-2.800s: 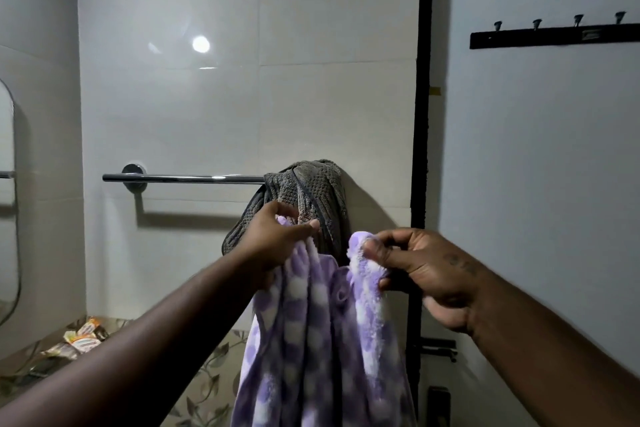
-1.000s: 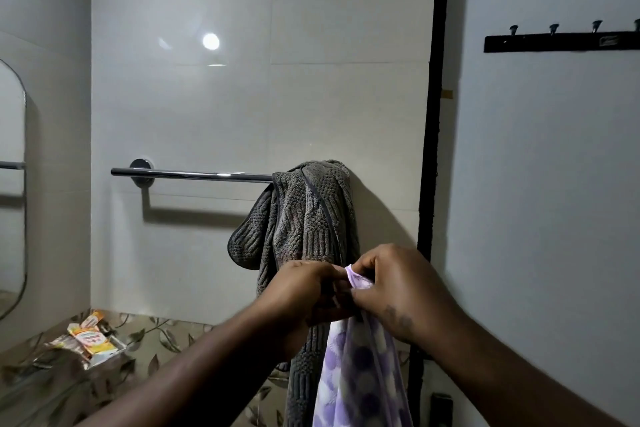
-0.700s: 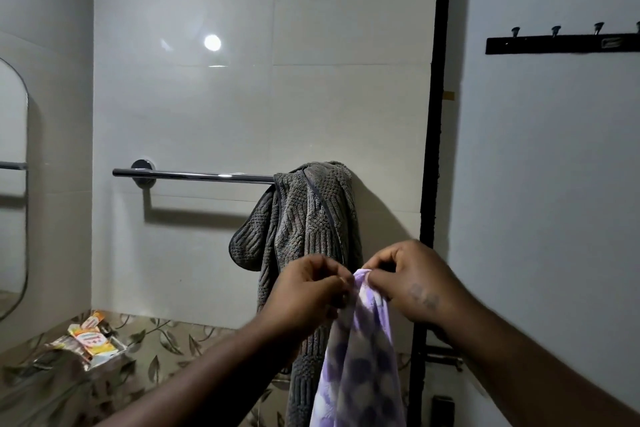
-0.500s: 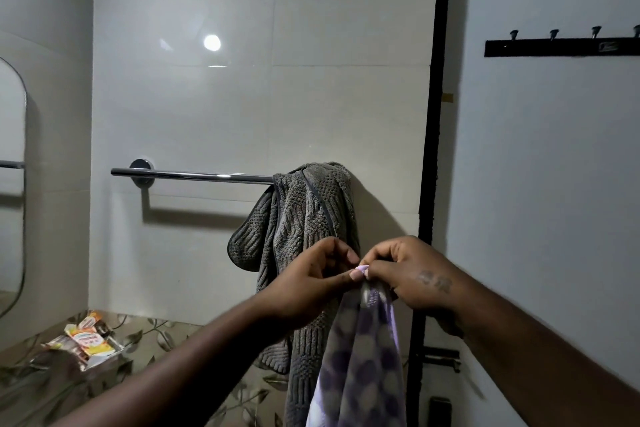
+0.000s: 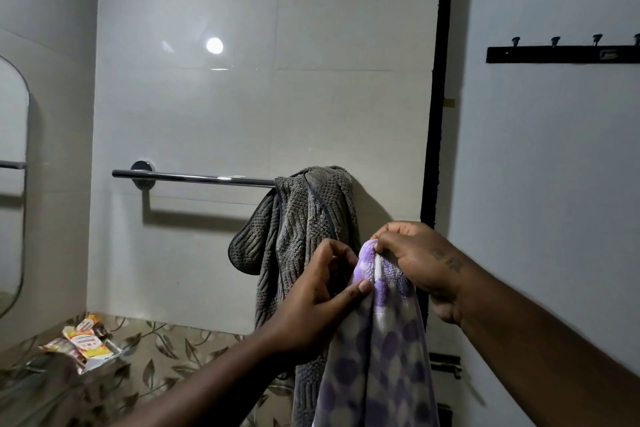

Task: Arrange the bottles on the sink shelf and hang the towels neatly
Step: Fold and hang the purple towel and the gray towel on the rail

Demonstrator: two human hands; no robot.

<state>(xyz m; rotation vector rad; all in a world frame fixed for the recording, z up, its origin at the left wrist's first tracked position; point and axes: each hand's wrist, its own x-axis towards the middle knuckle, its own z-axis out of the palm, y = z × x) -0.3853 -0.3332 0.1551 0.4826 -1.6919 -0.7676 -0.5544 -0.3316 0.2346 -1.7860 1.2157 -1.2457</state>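
A purple-and-white spotted towel (image 5: 379,347) hangs down from both my hands in front of me. My left hand (image 5: 318,295) pinches its top edge with thumb and fingers. My right hand (image 5: 415,260) grips the bunched top corner just to the right. Behind them a grey textured towel (image 5: 304,225) is bunched over the right end of a chrome towel rail (image 5: 194,177) on the tiled wall. No bottles are visible.
A black hook rack (image 5: 561,53) is mounted high on the right wall. A black vertical frame (image 5: 437,87) separates the tiled wall from it. Orange-and-white packets (image 5: 85,343) lie on the leaf-patterned counter at lower left, below a mirror (image 5: 12,184).
The towel, spread between my hands earlier, was gathered into a bunch. In the last half second my hands have parted slightly, the left sliding lower along the top edge.
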